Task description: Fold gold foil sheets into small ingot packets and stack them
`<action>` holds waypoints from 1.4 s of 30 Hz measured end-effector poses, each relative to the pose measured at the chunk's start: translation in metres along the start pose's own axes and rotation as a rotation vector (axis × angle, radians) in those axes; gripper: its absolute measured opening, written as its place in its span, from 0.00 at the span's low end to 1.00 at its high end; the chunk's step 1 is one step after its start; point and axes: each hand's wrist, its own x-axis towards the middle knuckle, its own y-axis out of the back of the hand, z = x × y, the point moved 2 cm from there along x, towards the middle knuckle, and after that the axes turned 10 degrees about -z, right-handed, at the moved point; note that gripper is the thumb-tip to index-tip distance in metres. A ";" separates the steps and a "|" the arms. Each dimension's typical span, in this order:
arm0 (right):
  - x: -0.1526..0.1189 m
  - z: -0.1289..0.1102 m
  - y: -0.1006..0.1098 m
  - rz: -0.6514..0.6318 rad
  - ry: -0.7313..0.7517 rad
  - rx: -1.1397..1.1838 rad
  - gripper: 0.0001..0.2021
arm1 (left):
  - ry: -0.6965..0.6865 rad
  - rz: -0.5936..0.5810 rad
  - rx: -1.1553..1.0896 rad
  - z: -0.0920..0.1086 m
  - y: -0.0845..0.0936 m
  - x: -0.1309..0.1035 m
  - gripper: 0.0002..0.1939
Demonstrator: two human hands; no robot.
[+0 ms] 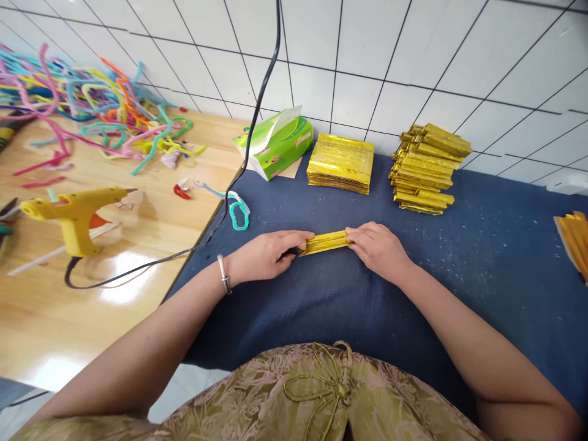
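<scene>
A narrow folded strip of gold foil paper (327, 242) lies low over the blue cloth (275, 318), slightly tilted up to the right. My left hand (271, 254) pinches its left end, a silver bangle at the wrist. At the right end, the fingers of my right hand (379, 250) are closed on the paper. Just beyond the hands sits a neat stack of flat gold foil sheets (340, 160). To its right rises a pile of folded gold foil strips (427, 168).
A green tissue pack (282, 147) stands by the tiled wall. On the wooden table at left are a yellow glue gun (80, 217) and tangled pipe cleaners (105, 113). A black cable (257, 104) hangs across the view. More folded gold strips (574, 242) lie at the right edge.
</scene>
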 end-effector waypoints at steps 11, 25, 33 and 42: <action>0.000 0.005 0.003 -0.020 0.037 0.051 0.10 | 0.045 0.254 0.017 0.005 -0.024 -0.003 0.09; 0.018 0.000 -0.002 0.030 -0.132 0.079 0.09 | 0.280 0.388 0.076 0.012 -0.022 0.008 0.08; 0.023 -0.001 -0.004 0.016 -0.161 0.030 0.08 | 0.317 0.348 0.295 0.020 -0.022 0.011 0.11; 0.025 -0.004 -0.004 0.018 -0.202 -0.004 0.05 | 0.343 0.296 0.299 0.015 -0.025 0.012 0.07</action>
